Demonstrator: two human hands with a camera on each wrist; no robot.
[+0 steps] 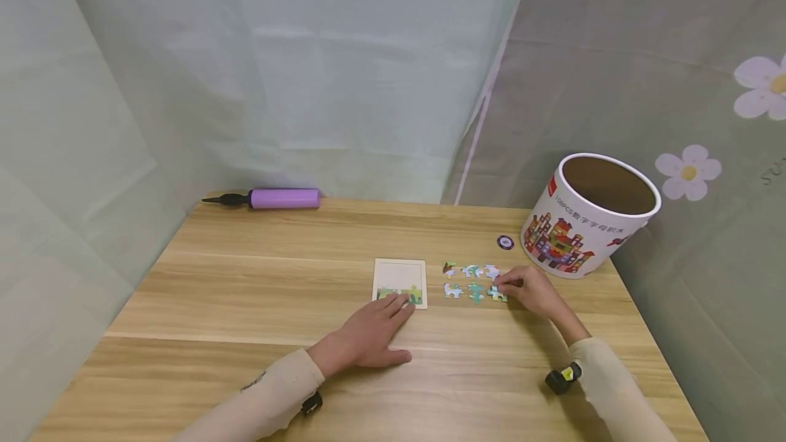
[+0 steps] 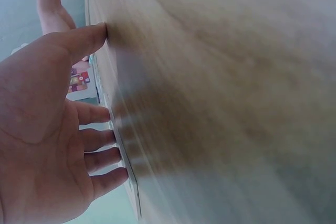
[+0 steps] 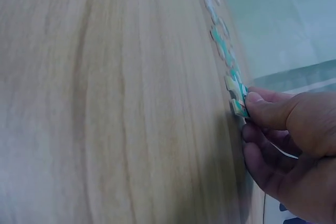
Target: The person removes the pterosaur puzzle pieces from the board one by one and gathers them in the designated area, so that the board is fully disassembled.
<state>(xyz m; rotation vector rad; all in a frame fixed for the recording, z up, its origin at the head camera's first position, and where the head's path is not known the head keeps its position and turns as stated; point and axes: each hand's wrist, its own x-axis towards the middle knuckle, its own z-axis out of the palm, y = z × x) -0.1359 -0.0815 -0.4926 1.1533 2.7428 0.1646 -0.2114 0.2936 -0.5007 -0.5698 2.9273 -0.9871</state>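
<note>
Toward the tabletop's (image 1: pixel 264 285) right edge, near a white cylindrical "108PCS" bucket (image 1: pixel 577 227), the right hand (image 1: pixel 533 291) pinches a green-and-white jigsaw piece (image 1: pixel 499 295), the left hand (image 1: pixel 376 334) resting straight-fingered on a square wooden board (image 1: pixel 399 274)

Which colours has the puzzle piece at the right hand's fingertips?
The piece shows pale yellow and teal, best in the right wrist view.

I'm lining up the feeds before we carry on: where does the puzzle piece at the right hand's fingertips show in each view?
Head: the puzzle piece is right of centre, below mid-height, at the right end of the nearer row of loose pieces.
Left wrist: I can't make it out there.
Right wrist: right of centre, about mid-height.
Shared landmark: the right hand, visible in all three, at upper left in the left wrist view.
</note>
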